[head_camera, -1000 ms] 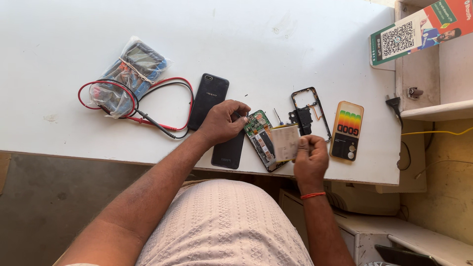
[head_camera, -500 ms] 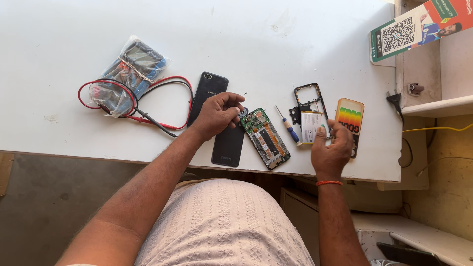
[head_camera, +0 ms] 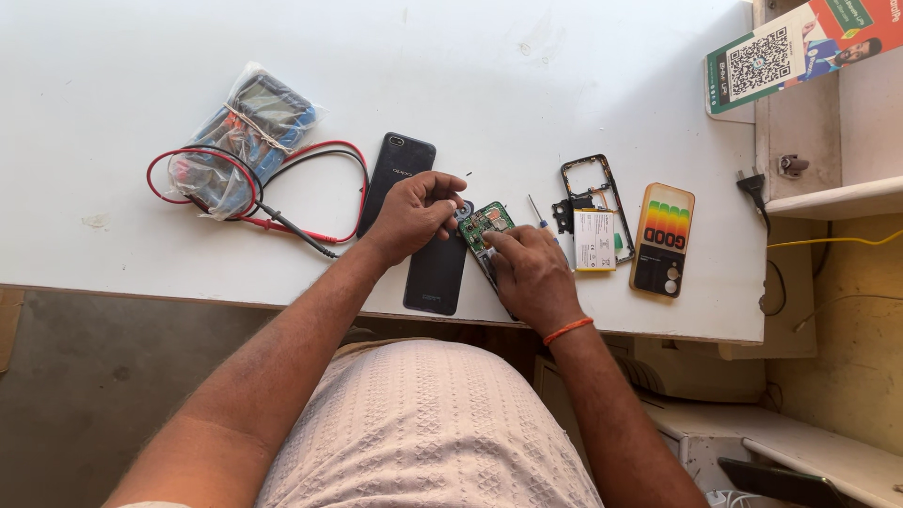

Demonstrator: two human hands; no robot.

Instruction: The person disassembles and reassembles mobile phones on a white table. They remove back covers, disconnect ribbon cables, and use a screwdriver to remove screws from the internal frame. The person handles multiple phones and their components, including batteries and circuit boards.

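White desk (head_camera: pixel 583 85) fills the upper part of the head view; its front edge runs across the middle, with grey floor below on the left.

Head view, hands: left hand (head_camera: pixel 414 214) rests curled on the desk, fingers bent inward, tips at the top edge of an opened phone (head_camera: pixel 487 229) whose green circuit board is exposed. Whether the fingers pinch a small part cannot be told. Right hand (head_camera: pixel 529 273) lies over the lower half of the same opened phone, fingers pressed together, index tip pushing down on the board. An orange band sits on the right wrist.

Head view, surroundings: a black phone (head_camera: pixel 400 169) lies face down under and just beyond the left hand; a second dark phone back (head_camera: pixel 435 275) lies between the two wrists, touching the opened phone's left side. Just right of the right hand lies a small screwdriver (head_camera: pixel 538 213), then a black phone frame (head_camera: pixel 594 183) with a white battery (head_camera: pixel 594 241) resting on its lower part. Beside that lies a colourful phone cover (head_camera: pixel 663 240). Far left, well apart, a multimeter in a clear plastic bag (head_camera: pixel 246 136) sits with red and black test leads (head_camera: pixel 310 202) looped around it. A printed card (head_camera: pixel 800 52) leans at the upper right, by a shelf (head_camera: pixel 828 198).
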